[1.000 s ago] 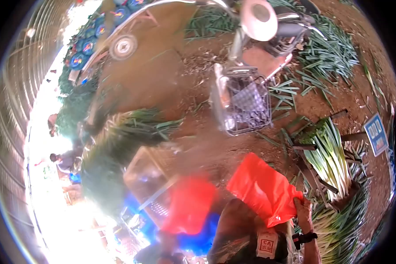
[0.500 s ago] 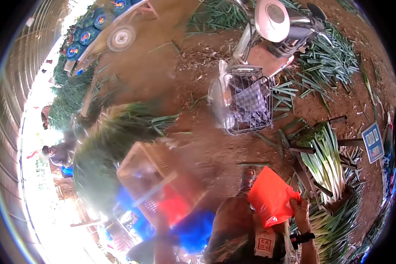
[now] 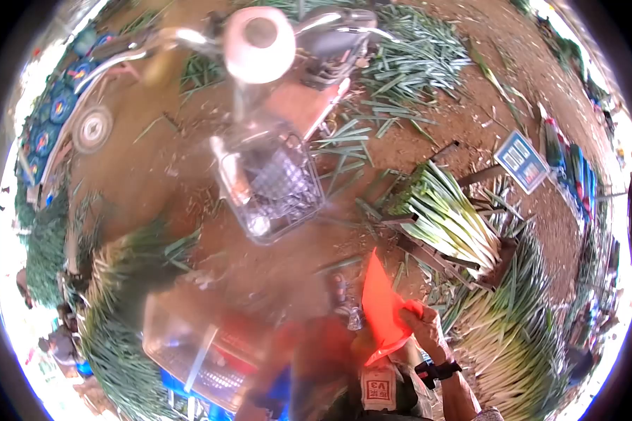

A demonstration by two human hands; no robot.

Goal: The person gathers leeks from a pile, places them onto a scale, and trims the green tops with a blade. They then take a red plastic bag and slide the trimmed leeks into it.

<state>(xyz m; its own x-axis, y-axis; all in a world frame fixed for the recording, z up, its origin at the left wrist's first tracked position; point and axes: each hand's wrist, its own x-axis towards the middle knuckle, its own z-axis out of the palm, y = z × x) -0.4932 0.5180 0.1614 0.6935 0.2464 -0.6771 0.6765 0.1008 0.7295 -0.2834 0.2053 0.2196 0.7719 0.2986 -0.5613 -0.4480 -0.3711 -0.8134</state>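
My right hand point(image 3: 423, 324), with a dark watch on its wrist, pinches the right edge of an orange-red plastic bag point(image 3: 380, 302). Flat and slightly creased, the bag stands up above my lap. My left hand point(image 3: 277, 361) is smeared by motion at the lower middle, so its fingers do not show. Close to it are a blurred yellowish plastic crate point(image 3: 163, 319) and red plastic point(image 3: 235, 347). Up and right of my right hand, a bundle of long green onions point(image 3: 449, 217) lies on a dark metal frame.
A blue display panel point(image 3: 522, 163) stands beside the frame. Ahead is a scooter point(image 3: 260, 45) with a wire basket point(image 3: 277, 179). Piles of green onions point(image 3: 509, 330) flank me on the right and left. A wheeled cart point(image 3: 93, 129) is at upper left.
My view has swung to the right, so the scooter and crate sit further left. My right hand still holds the bag, which now appears turned narrower. My left hand stays blurred.
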